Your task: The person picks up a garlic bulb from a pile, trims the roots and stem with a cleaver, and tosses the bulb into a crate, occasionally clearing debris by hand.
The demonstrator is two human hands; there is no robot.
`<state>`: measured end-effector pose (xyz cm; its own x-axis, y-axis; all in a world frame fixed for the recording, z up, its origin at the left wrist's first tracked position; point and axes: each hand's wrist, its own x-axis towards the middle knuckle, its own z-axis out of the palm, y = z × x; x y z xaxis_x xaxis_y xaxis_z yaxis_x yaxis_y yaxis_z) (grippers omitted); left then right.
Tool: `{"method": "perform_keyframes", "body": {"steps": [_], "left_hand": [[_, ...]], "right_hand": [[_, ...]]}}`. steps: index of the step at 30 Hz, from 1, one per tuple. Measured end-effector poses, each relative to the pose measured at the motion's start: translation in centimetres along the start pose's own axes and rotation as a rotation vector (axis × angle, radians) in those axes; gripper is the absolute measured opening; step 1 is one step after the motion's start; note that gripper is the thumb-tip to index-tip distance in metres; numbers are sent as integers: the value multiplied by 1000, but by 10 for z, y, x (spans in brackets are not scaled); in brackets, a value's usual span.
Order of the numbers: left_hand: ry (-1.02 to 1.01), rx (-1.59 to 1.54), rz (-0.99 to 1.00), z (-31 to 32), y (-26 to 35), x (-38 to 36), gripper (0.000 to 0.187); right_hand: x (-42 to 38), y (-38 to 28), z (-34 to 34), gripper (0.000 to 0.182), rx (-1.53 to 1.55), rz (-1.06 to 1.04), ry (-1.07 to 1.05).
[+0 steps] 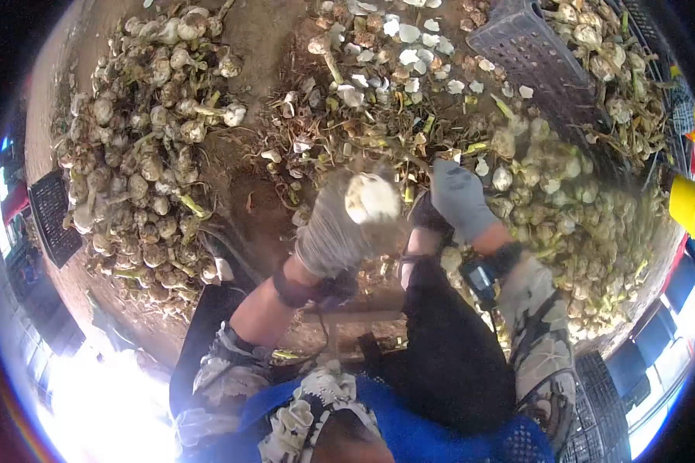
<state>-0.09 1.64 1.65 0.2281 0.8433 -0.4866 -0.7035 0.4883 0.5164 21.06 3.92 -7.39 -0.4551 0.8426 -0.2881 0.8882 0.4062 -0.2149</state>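
My left hand (330, 235), in a pale knit glove and smeared by motion, is closed on a whitish garlic bulb (372, 198) in front of my knees. A little to its right, my right hand (460, 199), in a grey glove, is curled closed. A thin dark shape reaches up and left from its fingers, but I cannot make out what it is. The two hands are apart. Beneath and beyond them lie cut stems, roots and dry skins (363, 127) on the dirt floor.
A large heap of garlic with stems (143, 154) lies on the left, another garlic pile (587, 216) on the right. A dark plastic crate (533, 58) lies tipped at upper right, and another black crate (52, 216) stands at far left. White pieces (409, 56) are scattered ahead.
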Motion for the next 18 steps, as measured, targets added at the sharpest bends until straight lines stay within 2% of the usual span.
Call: {"method": "perform_keyframes", "body": {"steps": [1,2,4,5,7,8,11,13,15,16,17,18], "left_hand": [[58,73,-41,3,5,3,59],[114,144,-86,6,11,6,69],[52,569,119,2,10,18,79],[32,782,209,-1,9,20,84],[78,744,74,-6,5,9,89],[50,757,71,-5,6,7,92],[-154,804,169,4,14,4,103],[-161,553,27,11,13,-4,93],[-239,383,8,7,13,-6,81],[-193,431,-152,3,18,-4,78],[-144,476,-309,-2,26,1,75],[-93,520,-464,-6,31,6,72]], "right_hand": [[-10,4,9,17,-155,7,25],[-9,-6,-4,21,160,78,19],[7,-19,-39,28,769,248,27],[15,-26,-65,27,1209,368,-328],[12,-33,-69,29,1519,348,-413],[14,-34,-74,30,1666,328,-441],[21,-42,-79,25,1773,390,-284],[20,-28,-78,22,1707,279,-249],[17,-18,-85,22,1599,278,-205],[15,-17,-89,22,1547,275,-187],[16,-24,-96,23,1519,371,-141],[17,-27,-95,23,1446,353,-110]]}}
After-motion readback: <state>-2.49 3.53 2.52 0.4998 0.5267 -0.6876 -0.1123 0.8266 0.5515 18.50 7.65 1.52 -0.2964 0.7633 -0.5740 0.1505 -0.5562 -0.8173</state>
